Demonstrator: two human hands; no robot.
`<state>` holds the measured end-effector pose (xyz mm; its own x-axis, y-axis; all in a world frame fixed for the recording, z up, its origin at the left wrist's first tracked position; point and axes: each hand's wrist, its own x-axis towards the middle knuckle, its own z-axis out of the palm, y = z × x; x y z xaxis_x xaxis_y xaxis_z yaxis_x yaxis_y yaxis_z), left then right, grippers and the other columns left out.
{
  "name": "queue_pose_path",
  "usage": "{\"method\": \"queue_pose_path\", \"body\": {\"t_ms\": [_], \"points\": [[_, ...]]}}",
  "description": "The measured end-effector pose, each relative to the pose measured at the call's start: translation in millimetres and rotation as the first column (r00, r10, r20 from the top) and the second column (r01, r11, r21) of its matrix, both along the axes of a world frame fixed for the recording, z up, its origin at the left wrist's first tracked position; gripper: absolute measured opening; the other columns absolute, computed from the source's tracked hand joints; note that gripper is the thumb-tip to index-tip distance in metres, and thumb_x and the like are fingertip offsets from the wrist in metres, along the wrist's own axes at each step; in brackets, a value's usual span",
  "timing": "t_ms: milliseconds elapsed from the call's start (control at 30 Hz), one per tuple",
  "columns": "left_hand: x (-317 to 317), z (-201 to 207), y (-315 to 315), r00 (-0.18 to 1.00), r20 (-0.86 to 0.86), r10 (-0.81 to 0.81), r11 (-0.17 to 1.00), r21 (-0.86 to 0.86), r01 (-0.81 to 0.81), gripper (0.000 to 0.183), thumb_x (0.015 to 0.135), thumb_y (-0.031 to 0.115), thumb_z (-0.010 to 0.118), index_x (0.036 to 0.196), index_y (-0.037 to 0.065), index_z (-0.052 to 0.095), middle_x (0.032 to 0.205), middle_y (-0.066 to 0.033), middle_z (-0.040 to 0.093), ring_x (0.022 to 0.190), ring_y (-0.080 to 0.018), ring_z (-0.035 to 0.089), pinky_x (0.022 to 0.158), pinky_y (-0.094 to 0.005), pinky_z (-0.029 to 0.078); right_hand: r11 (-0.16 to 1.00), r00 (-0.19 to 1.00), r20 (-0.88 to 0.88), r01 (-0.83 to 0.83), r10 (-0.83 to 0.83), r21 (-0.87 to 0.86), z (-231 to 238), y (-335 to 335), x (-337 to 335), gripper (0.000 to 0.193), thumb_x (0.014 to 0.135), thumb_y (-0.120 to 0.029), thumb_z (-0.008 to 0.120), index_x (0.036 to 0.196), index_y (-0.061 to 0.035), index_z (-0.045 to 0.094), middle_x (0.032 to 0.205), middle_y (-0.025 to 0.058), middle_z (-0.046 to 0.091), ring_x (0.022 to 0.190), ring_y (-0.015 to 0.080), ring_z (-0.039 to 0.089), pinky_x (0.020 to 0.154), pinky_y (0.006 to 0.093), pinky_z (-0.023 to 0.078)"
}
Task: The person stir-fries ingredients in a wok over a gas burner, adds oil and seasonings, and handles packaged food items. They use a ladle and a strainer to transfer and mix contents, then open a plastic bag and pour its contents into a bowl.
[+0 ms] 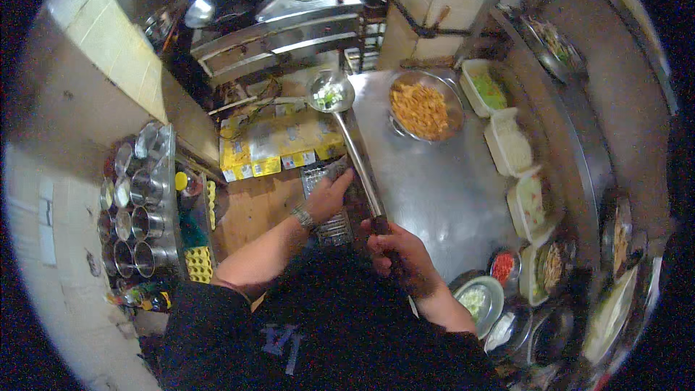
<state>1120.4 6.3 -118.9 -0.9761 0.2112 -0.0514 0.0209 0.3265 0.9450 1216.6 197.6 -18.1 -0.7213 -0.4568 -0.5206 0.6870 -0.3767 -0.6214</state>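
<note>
A long-handled metal ladle (359,159) slants away from me, its dark handle end gripped in my right hand (398,250). Chopped white and green pieces (329,96), like scallion, lie in its bowl, held out past the far left corner of the steel counter. Left of the ladle's shaft, my left hand (329,192) is closed at the counter's edge. A greyish, cloth-like thing (337,169) shows at its fingertips, too blurred to name.
On the steel counter (427,195) stand a bowl of orange-brown food (426,110), a row of pale tubs (509,143), a red-filled bowl (504,266) and a bowl of chopped greens (481,303). Metal canisters (145,223) fill the left rack. A wok (228,3) sits at the far stove.
</note>
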Motion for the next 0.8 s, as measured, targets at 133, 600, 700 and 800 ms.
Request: {"method": "queue_pose_path", "body": {"t_ms": [133, 600, 700, 800], "points": [[-17.5, -67.0, -137.6, 0.865, 0.384, 0.323, 0.939, -0.24, -0.244, 0.052, 0.092, 0.048, 0.052, 0.103, -0.001, 0.065, 0.097, -0.0248, 0.068, 0.098, -0.0371, 0.065, 0.083, -0.0423, 0.049, 0.999, 0.999, 0.035, -0.019, 0.018, 0.027, 8.5, -65.7, -101.6, 0.04, 0.086, -0.012, 0.058, 0.124, -0.0027, 0.051, 0.065, 0.0007, 0.05, 0.045, 0.0114, 0.044, 0.041, 0.0245, 0.037], [98.2, -341.2, -445.1, 0.455, 0.651, 0.608, 0.794, -0.485, -0.366, 0.031, 0.087, 0.032, 0.059, 0.085, 0.002, 0.066, 0.081, -0.0119, 0.068, 0.069, -0.0241, 0.065, 0.062, -0.0383, 0.051, 0.429, 0.519, -0.654, 0.496, 0.551, 0.755, -46.6, -402.4, -530.6, 0.027, 0.078, -0.016, 0.061, 0.1, -0.0037, 0.052, 0.085, 0.0172, 0.061, 0.084, 0.0365, 0.06, 0.076, 0.0425, 0.047], [119.8, -376.9, -452.9, 0.495, 0.623, 0.606, 0.766, -0.29, -0.573, 0.026, 0.09, 0.028, 0.058, 0.086, 0.005, 0.066, 0.078, -0.0085, 0.067, 0.063, -0.0224, 0.064, 0.058, -0.0374, 0.05, 0.405, 0.493, -0.655, 0.525, 0.573, 0.749, -64.7, -421.5, -565.8, 0.04, 0.077, -0.015, 0.062, 0.115, -0.006, 0.054, 0.095, 0.0183, 0.064, 0.093, 0.0368, 0.062, 0.082, 0.0407, 0.048], [161.2, -379.6, -433.4, 0.305, 0.7, 0.646, 0.697, -0.379, -0.609, 0.027, 0.09, 0.031, 0.058, 0.086, 0.005, 0.067, 0.078, -0.0081, 0.068, 0.063, -0.0217, 0.064, 0.058, -0.0368, 0.05, 0.477, 0.344, -0.765, 0.624, 0.544, 0.62, -61.3, -414.0, -582.1, 0.047, 0.078, -0.013, 0.059, 0.124, -0.0066, 0.052, 0.097, 0.0171, 0.065, 0.09, 0.0348, 0.063, 0.08, 0.0392, 0.049]]}}
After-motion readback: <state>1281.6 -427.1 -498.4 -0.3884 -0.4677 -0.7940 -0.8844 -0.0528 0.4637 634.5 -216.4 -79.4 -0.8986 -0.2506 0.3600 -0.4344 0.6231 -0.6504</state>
